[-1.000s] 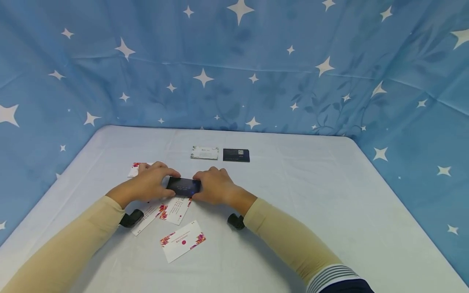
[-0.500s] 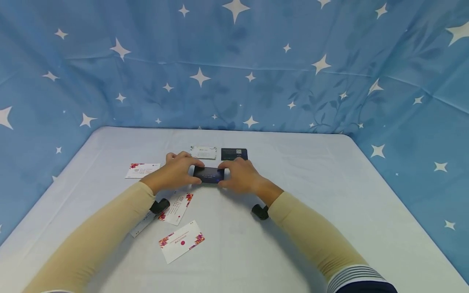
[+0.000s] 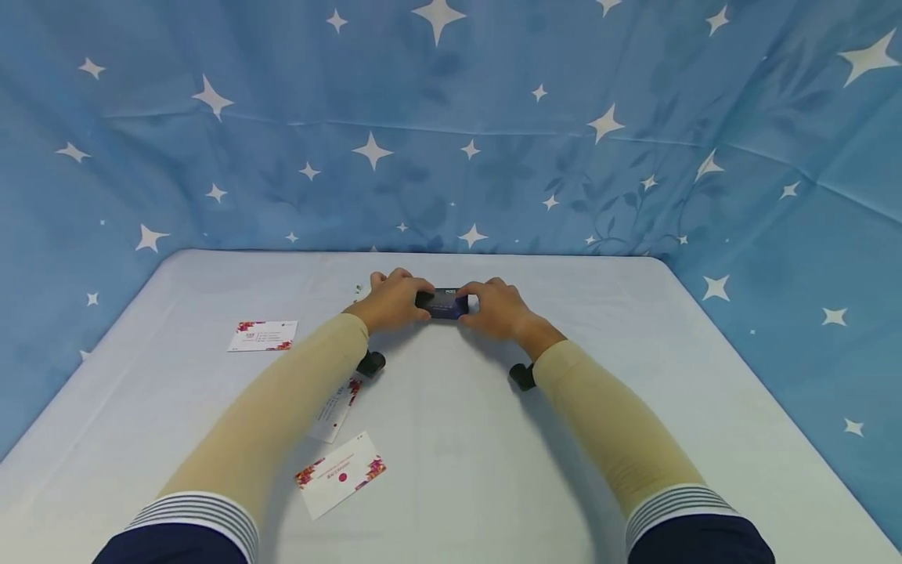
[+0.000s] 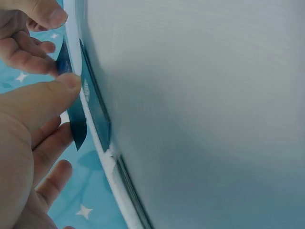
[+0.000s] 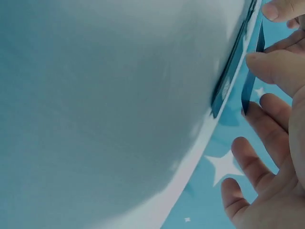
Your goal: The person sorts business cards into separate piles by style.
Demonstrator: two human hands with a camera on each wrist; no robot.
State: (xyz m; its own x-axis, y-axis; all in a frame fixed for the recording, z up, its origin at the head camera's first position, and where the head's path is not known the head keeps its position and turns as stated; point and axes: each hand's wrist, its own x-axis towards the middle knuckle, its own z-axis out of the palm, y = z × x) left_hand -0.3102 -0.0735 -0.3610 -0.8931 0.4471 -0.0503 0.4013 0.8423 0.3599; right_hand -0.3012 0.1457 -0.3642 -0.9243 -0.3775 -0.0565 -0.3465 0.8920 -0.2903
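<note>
A dark business card (image 3: pixel 444 308) is pinched at its two short ends, between thumb and fingers of my left hand (image 3: pixel 391 304) and of my right hand (image 3: pixel 496 309). In the left wrist view the card (image 4: pixel 77 119) stands apart from the tabletop, close above a stack of dark cards (image 4: pixel 97 107). From the head view that stack is mostly covered by the held card and the fingers. My left hand hides nearly all of the white card stack with leafy corners (image 3: pixel 361 292), next to the dark one.
White cards with red floral corners lie on the white table: one at the left (image 3: pixel 262 336), one partly under the left forearm (image 3: pixel 335 410), and one nearer the front (image 3: pixel 341 475). A blue star-patterned curtain (image 3: pixel 451 141) hangs behind the table's far edge.
Both hands have carried the dark card right and toward the back, from above the floral cards to over the dark stack. The floral card at the left has come fully into view.
</note>
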